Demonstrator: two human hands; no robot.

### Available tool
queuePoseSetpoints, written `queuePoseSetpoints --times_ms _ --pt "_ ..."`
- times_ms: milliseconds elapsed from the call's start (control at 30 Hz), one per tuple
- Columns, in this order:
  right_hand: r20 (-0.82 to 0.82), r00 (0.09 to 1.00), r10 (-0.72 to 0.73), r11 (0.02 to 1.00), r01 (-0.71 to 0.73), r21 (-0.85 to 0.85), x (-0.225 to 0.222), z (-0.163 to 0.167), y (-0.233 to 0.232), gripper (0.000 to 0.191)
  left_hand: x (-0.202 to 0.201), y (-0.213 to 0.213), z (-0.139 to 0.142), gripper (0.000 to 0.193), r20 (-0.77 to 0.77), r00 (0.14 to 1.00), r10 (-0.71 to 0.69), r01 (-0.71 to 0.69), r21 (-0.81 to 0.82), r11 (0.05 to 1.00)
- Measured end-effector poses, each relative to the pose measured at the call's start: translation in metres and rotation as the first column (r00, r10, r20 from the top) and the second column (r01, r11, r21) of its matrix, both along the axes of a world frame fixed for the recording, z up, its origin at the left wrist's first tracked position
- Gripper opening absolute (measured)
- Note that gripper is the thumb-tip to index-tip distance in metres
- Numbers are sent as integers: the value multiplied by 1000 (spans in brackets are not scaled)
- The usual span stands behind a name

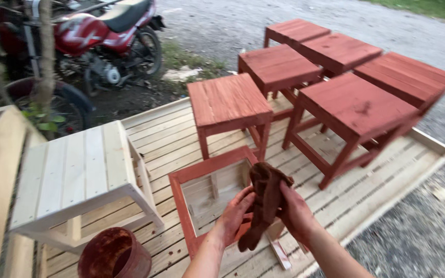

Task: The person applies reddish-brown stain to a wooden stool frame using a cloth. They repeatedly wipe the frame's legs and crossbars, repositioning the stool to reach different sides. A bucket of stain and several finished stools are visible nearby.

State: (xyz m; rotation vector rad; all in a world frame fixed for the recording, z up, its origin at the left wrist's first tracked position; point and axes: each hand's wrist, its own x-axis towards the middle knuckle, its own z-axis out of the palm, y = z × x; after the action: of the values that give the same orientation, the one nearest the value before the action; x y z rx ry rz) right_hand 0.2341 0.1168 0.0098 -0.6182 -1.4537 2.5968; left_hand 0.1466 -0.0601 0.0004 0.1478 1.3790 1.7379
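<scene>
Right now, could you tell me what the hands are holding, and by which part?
Both hands hold a stained brown rag: left hand at its lower left edge, right hand along its right side.

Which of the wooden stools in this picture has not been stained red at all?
The pale stool at the left, beside the red-stained bucket. Its slats are bare wood; the others are red.

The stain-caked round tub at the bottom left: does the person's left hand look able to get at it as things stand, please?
Probably yes. The tub stands open-topped just left of the left hand, with only bare planks between. That hand shares the brown rag with the right hand, so it would have to let go first.
</scene>
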Motion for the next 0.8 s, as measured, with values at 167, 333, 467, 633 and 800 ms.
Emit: queuePoseSetpoints --times_ms 167,333,467,633,800 --pt "-34 998 53 998 -51 44 -49 25 -18 50 -37 -16 -3 49 -155 976 156 -154 21 988" --pt "62 992 112 976 -122 181 -102 -16 -20 40 -80 -35 -38 47 -196 943 269 -296 -126 947" --pt "60 975 215 895 -221 387 -135 -54 -30 33 -113 -48 -38 62 -326 929 173 -221 -116 968" --pt "192 979 64 622 -190 759 -157 -52 -41 28 -133 -46 -36 74 -407 910 -78 -15 -219 976" --pt "221 973 -69 575 -142 805 -166 -45 -48 35 -153 -38 -37 26 -599 800 -32 -159 -263 952"
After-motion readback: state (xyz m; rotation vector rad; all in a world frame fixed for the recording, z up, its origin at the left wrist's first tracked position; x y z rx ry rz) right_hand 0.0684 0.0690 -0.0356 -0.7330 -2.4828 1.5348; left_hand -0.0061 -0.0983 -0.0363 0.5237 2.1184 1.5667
